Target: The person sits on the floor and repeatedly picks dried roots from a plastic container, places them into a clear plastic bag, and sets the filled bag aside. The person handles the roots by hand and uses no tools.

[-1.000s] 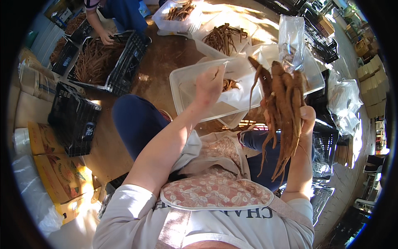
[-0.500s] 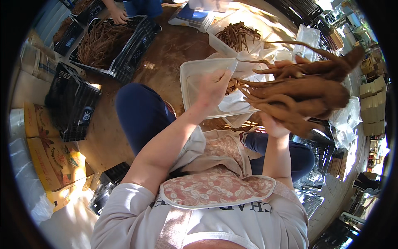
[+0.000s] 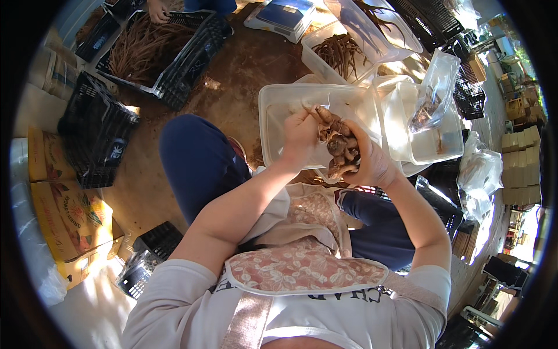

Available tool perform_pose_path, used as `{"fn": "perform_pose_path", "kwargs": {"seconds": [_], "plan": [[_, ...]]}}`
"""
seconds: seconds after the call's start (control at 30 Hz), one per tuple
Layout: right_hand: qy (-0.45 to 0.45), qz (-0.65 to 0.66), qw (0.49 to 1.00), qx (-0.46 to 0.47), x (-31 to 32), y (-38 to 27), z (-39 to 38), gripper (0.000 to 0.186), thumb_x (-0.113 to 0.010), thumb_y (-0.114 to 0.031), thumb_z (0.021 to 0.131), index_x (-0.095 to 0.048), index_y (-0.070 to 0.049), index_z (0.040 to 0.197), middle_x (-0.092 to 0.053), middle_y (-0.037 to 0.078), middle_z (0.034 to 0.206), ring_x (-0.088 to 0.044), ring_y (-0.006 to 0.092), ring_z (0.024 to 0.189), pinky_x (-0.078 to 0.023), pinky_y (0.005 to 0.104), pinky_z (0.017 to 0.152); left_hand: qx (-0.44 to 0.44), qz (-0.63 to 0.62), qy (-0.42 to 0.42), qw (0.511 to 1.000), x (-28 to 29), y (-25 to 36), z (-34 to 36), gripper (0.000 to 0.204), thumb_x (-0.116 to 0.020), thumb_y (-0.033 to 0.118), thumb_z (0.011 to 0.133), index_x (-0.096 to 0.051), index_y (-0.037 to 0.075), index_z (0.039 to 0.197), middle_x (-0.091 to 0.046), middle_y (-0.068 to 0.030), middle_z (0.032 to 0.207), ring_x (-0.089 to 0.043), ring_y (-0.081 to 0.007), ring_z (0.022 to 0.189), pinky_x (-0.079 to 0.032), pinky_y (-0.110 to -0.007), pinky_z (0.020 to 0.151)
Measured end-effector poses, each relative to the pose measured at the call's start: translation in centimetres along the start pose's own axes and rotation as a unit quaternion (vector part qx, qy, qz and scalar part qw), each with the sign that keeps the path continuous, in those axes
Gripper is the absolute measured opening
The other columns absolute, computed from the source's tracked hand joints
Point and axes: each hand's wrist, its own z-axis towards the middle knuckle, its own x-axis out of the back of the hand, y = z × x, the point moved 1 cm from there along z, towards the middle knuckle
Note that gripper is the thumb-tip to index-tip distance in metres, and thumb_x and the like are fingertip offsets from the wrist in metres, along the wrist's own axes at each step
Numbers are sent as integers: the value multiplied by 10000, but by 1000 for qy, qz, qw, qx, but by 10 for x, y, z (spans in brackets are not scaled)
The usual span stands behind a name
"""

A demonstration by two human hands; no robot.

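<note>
My right hand [image 3: 372, 160] grips a bundle of brown roots [image 3: 338, 145] by their thick ends, held over a clear plastic tub [image 3: 279, 102] in front of my knees. My left hand [image 3: 301, 131] is closed on the top of the same bundle, fingers pinching one root. The long tails of the roots are hidden behind my hands. I sit with an apron over my lap, legs in dark blue trousers.
More clear tubs [image 3: 430, 148] stand to the right, one with roots [image 3: 343, 52] at the back. A plastic bag [image 3: 433, 93] stands upright. Black crates [image 3: 96, 131] sit at the left; another person's hand [image 3: 157, 9] works at a crate of roots [image 3: 145, 49]. A scale [image 3: 282, 14] lies beyond.
The root bundle, held high and swung sideways before, has come down in front of me over the tub. My left hand moved from the tub rim onto the bundle.
</note>
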Motion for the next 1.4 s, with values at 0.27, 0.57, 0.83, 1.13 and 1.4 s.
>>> {"fn": "perform_pose_path", "kwargs": {"seconds": [0.27, 0.57, 0.83, 1.13, 1.4], "plan": [[-21, -69, 995, -69, 10, 14, 13, 920, -724, -87, 546, -256, 1, 1333, -473, 226, 1183, -503, 366, 1071, -437, 370, 888, 1, 112, 18, 994, -10, 2, -2, 156, -545, 105, 808, -620, -27, 846, -569, -21, 688, -498, -96, 553, -388, -242, 487], [96, 33, 993, -58, -18, 15, 31, 879, -719, -100, 549, -289, -17, 1311, -543, 213, 1049, -538, 357, 967, -454, 387, 818, -4, 123, -29, 992, 0, -5, 13, 146, -550, 96, 844, -646, -12, 870, -579, -3, 699, -482, -59, 562, -354, -202, 477], [-178, -143, 954, -193, 10, 5, 17, 746, -694, -119, 620, -358, -11, 1278, -507, 192, 1160, -522, 336, 1038, -433, 354, 890, -107, 116, -10, 987, -3, -4, 2, 183, -592, 156, 858, -666, 27, 965, -550, 36, 647, -482, -55, 592, -379, -217, 511], [-165, -91, 953, -238, -26, 19, 44, 480, -661, -215, 754, -461, -53, 1160, -520, 151, 1129, -523, 277, 1010, -451, 336, 831, -257, 522, -16, 813, -18, 7, -4, 181, -546, 175, 846, -587, 34, 740, -565, -179, 643, -564, -354, 599, -436, -401, 518], [5, -220, 975, 17, -77, 58, 32, 344, -583, -239, 759, -562, -65, 1055, -597, 151, 1038, -571, 306, 960, -461, 397, 809, -251, 416, -69, 871, -19, -8, -16, 194, -565, 167, 808, -570, 7, 698, -562, -210, 638, -556, -396, 610, -442, -460, 567]]}}
